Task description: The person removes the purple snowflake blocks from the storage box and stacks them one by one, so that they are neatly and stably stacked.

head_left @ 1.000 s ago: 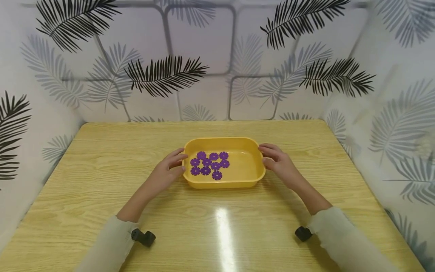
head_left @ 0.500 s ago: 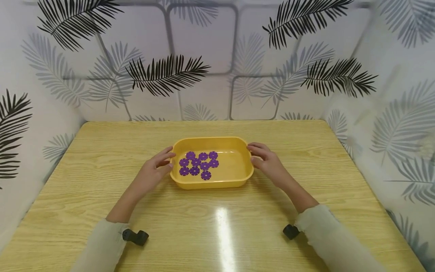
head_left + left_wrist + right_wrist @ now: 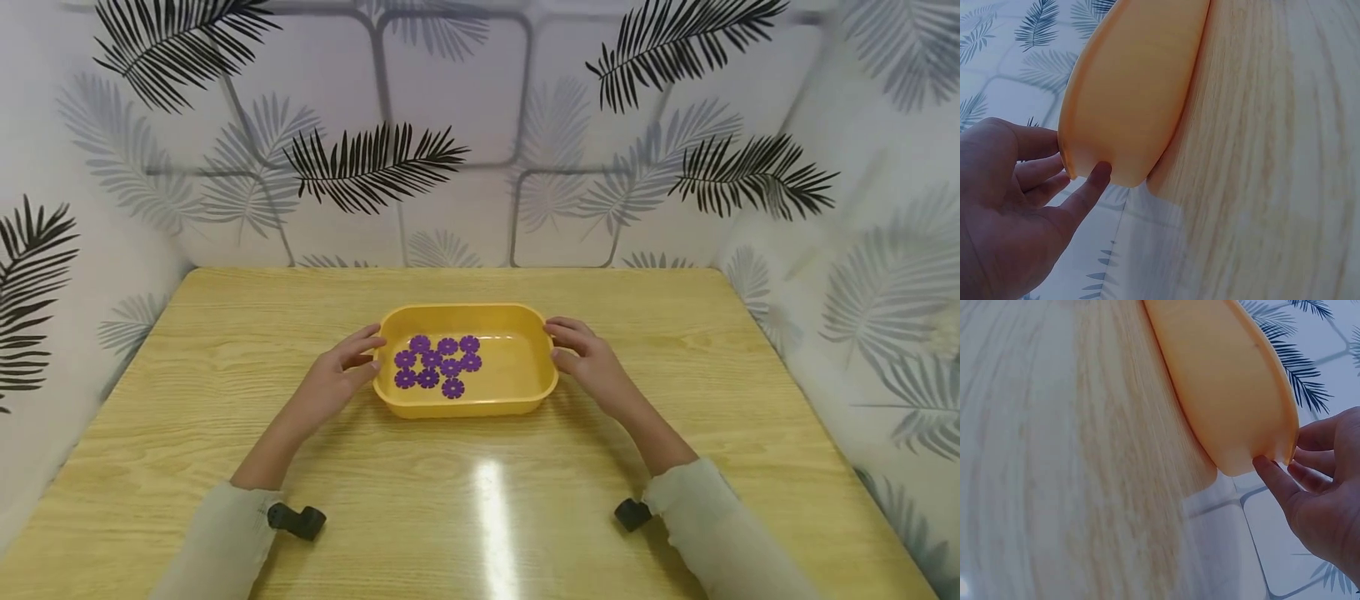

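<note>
A yellow plastic tray [image 3: 517, 358] with rounded corners rests on the table. Purple notched discs [image 3: 452, 388], several of them, lie flat inside, mostly in its left part. My left hand [image 3: 330, 385] holds the tray's left end; the left wrist view shows the thumb [image 3: 1102, 170] against the outer wall and the fingers at the rim. At the opposite end, my right hand [image 3: 596, 372] grips likewise, its thumb [image 3: 1262, 464] on the outer wall in the right wrist view. The discs are hidden from both wrist views.
The wood-grain table [image 3: 405, 517] reaches back to a wall [image 3: 450, 100] with a leaf pattern, which also rises along both sides. Black devices [image 3: 300, 521] sit at both sleeve cuffs. A bright reflection lies on the near tabletop.
Both hands have shifted the tray a short way left along the table, discs included. Most of that movement came in the first half second; since then it has hardly moved.
</note>
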Demonstrator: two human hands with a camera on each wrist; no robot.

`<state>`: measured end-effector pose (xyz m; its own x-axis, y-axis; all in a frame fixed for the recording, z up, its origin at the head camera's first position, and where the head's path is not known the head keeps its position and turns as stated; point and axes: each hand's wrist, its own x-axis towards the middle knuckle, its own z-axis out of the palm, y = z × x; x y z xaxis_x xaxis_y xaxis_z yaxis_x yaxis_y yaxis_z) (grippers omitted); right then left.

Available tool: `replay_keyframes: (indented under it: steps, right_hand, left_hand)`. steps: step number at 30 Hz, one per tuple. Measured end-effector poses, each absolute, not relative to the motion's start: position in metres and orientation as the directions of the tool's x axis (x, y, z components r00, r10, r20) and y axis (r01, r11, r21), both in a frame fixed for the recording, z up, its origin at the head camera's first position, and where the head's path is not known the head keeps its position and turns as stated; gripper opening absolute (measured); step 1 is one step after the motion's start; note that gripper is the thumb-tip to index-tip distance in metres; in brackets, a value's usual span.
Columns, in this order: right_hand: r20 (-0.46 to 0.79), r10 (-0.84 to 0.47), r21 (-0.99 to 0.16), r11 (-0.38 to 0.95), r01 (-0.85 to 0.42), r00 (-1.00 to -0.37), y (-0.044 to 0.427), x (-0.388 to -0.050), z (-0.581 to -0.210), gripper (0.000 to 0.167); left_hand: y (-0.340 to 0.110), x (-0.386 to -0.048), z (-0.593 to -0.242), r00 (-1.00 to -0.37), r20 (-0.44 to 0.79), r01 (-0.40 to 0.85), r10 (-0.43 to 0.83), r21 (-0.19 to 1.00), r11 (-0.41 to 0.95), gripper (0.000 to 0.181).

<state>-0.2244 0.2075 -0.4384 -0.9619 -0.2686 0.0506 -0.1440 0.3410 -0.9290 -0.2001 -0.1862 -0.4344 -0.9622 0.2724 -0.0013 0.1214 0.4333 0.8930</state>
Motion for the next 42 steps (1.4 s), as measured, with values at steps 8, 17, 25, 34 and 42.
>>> replay_keyframes:
  steps: [8,17,25,34,42]
  right_hand:
    - [0.043,-0.274,-0.923,0.357,-0.143,-0.961,0.212,-0.221,-0.439,0.044]
    - [0.085,-0.246,-0.907,0.381,-0.177,-0.966,0.212,-0.223,-0.433,0.046]
    - [0.113,-0.234,-0.9,0.388,-0.2,-0.966,0.194,-0.227,-0.411,0.048]
    - [0.069,-0.301,-0.862,0.462,-0.209,-0.951,0.155,-0.237,-0.409,0.048]
    - [0.013,-0.324,-0.787,0.581,-0.21,-0.946,0.125,-0.248,-0.417,0.046]
  left_hand:
    - [-0.184,-0.2,-0.433,-0.959,-0.006,0.12,0.282,0.897,0.426,0.045]
    - [-0.184,-0.201,-0.435,-0.958,0.0,0.126,0.285,0.897,0.423,0.045]
    - [-0.184,-0.201,-0.435,-0.958,0.004,0.131,0.285,0.894,0.428,0.045]
    - [-0.183,-0.199,-0.433,-0.961,-0.014,0.111,0.276,0.896,0.431,0.046]
    - [-0.183,-0.199,-0.433,-0.963,-0.024,0.1,0.269,0.894,0.438,0.045]
